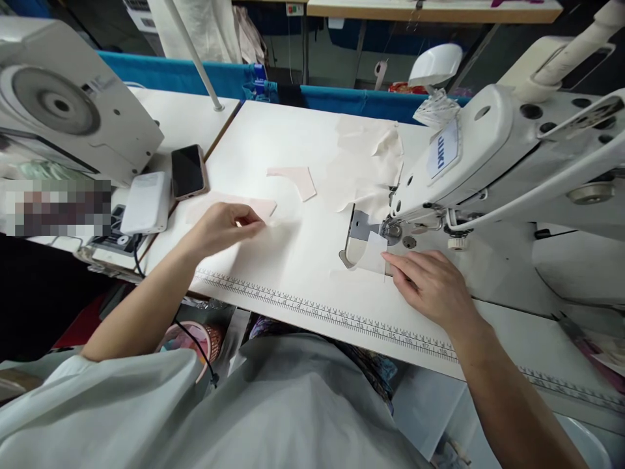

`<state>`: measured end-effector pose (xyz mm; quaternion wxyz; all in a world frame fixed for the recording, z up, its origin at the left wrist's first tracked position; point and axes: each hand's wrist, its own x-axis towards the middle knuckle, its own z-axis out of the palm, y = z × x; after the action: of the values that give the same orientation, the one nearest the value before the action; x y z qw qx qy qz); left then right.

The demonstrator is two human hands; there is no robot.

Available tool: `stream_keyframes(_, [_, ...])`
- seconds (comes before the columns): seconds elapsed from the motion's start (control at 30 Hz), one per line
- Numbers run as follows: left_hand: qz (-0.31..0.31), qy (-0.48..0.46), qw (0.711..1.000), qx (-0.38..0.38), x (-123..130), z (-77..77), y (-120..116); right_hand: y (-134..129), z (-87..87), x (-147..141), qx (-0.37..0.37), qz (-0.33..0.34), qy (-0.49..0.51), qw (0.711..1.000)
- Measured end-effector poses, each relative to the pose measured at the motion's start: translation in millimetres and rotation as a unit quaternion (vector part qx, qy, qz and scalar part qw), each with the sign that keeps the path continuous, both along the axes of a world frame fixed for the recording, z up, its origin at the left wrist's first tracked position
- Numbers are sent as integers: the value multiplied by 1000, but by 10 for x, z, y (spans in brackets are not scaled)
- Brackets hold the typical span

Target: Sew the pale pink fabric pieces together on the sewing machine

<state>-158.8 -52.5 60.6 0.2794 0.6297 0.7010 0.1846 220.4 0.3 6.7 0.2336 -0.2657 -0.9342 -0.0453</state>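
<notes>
My right hand [432, 283] is beside the sewing machine's needle area, thumb and fingertips closed on the edge of a thin, pale fabric piece [374, 253]. That piece lies over the metal needle plate [364, 225], just in front of the presser foot [390, 229]. To the left, my left hand [222, 228] hovers low over the table, thumb and forefinger pinched together; what they hold, if anything, is too small to tell. Right behind it lies a stack of pale pink cut pieces [254, 206], partly covered by the hand. A curved pink piece [300, 182] rests farther back.
Cream fabric [364, 153] spreads behind the needle. A white sewing machine [493, 143] stands at right, another machine [63, 98] at left. A phone [189, 171] and a white power bank [146, 202] lie at left. A printed ruler [322, 314] runs along the front edge.
</notes>
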Motion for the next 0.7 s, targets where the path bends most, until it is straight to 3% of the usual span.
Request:
stream_keyframes(0.1, [-104,-9,993,61,273,-136,-52,-4,2,-3,2,3,-2,1000])
stream_keyframes(0.17, [-156,47,976,146,431,-222,-34,-5,4,-5,4,4,-2,1000])
stream_keyframes(0.23, [-179,132,958,181,535,-267,21,-5,6,-8,7,2,1,1000])
stream_keyframes(0.33, [-186,242,943,136,588,-262,131,-15,17,-16,12,-2,6,1000])
stream_keyframes(0.4, [-194,253,943,98,586,-243,193,-43,39,-29,-1,-6,23,1000])
stream_keyframes(0.47, [-213,214,950,78,581,-228,230,-94,80,-50,-63,-11,69,996])
stream_keyframes(0.53, [-231,146,959,72,589,-211,240,-165,139,-78,-184,-5,129,974])
stream_keyframes(0.63, [-245,-17,968,56,638,-151,222,-276,242,-130,-388,48,173,904])
stream_keyframes(0.7, [-250,-133,959,12,703,-93,217,-332,292,-169,-480,92,158,858])
